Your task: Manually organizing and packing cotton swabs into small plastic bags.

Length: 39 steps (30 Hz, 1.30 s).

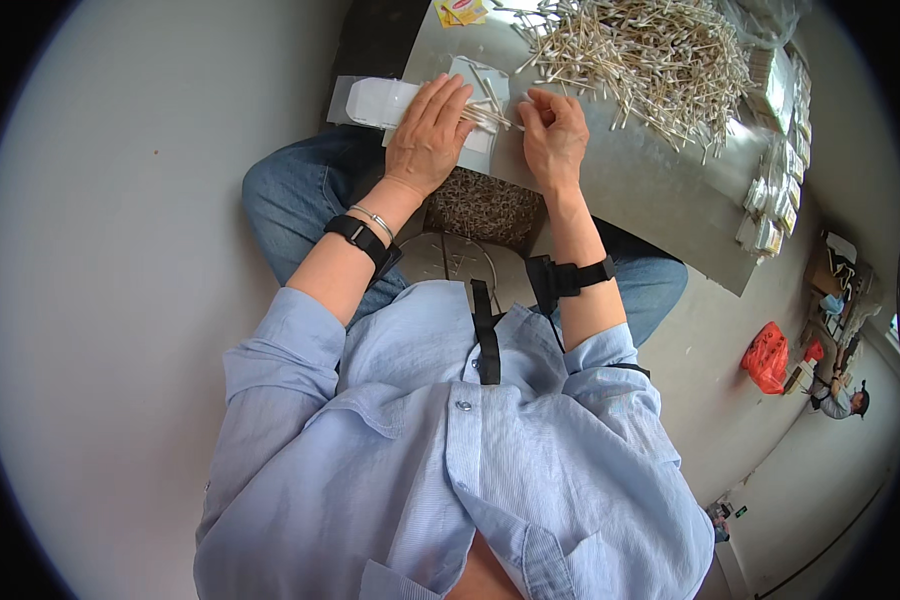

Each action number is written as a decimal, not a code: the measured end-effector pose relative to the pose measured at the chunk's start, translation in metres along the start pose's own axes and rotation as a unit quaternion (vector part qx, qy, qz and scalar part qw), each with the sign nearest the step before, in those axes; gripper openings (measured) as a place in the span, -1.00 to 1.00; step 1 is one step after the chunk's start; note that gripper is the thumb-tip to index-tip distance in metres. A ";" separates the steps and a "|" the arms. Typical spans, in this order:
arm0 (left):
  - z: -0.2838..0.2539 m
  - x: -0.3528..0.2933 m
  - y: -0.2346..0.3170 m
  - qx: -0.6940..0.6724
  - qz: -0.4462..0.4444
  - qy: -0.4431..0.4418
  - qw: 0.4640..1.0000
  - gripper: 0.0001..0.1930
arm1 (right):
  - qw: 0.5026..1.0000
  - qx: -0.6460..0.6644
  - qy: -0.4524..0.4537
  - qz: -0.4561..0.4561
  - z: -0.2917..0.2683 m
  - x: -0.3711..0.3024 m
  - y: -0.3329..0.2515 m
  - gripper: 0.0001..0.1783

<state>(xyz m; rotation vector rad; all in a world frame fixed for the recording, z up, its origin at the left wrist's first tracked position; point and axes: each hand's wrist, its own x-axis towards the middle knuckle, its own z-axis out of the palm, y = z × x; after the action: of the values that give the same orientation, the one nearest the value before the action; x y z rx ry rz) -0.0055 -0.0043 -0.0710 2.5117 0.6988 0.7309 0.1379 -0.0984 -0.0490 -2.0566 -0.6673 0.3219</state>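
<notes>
My left hand (pixel 430 130) lies flat, fingers stretched, over a small bunch of cotton swabs (pixel 487 116) at the table's near left. Under and beside it is a white packaging piece (pixel 370 102) with a rounded end. A few loose swabs rest on a pale sheet (pixel 467 68) just beyond the fingers. To the right of the bunch, close to its ends, my right hand (pixel 556 140) is closed with thumb and fingertips together. What those fingers hold, if anything, is too small to make out.
A large heap of cotton swabs (pixel 640 60) covers the far part of the metal table (pixel 660 185). Filled packs (pixel 773 205) line its right edge. A yellow packet (pixel 460 12) lies at the back. Below the table's near edge stands a container of swabs (pixel 482 207). A red bag (pixel 766 358) sits on the floor.
</notes>
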 end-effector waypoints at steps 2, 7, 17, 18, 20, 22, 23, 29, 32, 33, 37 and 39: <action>0.000 0.000 -0.003 0.015 0.016 -0.001 1.000 -0.67 | 0.994 -0.078 -0.064 -0.042 -0.003 -0.003 -0.006 -0.89; 0.001 0.000 -0.001 0.022 0.024 -0.011 0.999 -0.68 | 0.981 -0.157 -0.047 -0.103 0.006 -0.002 -0.008 -0.86; -0.003 0.001 0.002 0.027 0.028 -0.003 0.999 -0.71 | 0.977 -0.153 -0.087 -0.117 0.013 0.009 -0.017 -0.88; -0.003 0.001 0.002 0.027 0.028 -0.003 0.999 -0.71 | 0.966 -0.190 -0.086 -0.149 0.015 0.009 -0.019 -0.89; -0.002 0.000 0.001 0.022 0.039 -0.005 0.999 -0.71 | 0.955 -0.233 -0.092 -0.159 0.018 0.015 -0.024 -0.86; -0.001 0.001 -0.001 0.015 0.036 0.002 0.999 -0.69 | 0.941 -0.277 -0.096 -0.167 0.021 0.020 -0.024 -0.84; 0.000 0.001 -0.001 0.006 0.034 0.008 0.999 -0.67 | 0.940 -0.275 -0.100 -0.178 0.023 0.023 -0.024 -0.84; -0.001 0.000 0.000 -0.071 -0.012 0.028 0.997 -0.59 | 0.977 -0.142 -0.113 -0.113 -0.001 0.027 -0.015 -0.86; -0.007 0.001 -0.001 -0.087 -0.016 0.019 0.996 -0.62 | 0.976 -0.146 -0.126 -0.103 -0.002 0.024 -0.016 -0.85; -0.007 0.001 0.000 -0.087 -0.016 0.019 0.996 -0.62 | 0.968 -0.171 -0.126 -0.135 0.001 0.024 -0.016 -0.86; -0.003 0.001 -0.003 -0.077 0.001 0.019 0.997 -0.68 | 0.932 -0.283 -0.148 -0.171 0.018 0.026 -0.029 -0.87; -0.002 0.001 -0.005 -0.071 -0.002 0.023 0.997 -0.71 | 0.911 -0.320 -0.153 -0.210 0.022 0.031 -0.030 -0.86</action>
<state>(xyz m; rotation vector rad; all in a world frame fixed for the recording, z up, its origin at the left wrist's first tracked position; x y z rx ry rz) -0.0077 0.0005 -0.0721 2.3709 0.6451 0.8095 0.1427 -0.0527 -0.0345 -2.4048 -1.5461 0.1836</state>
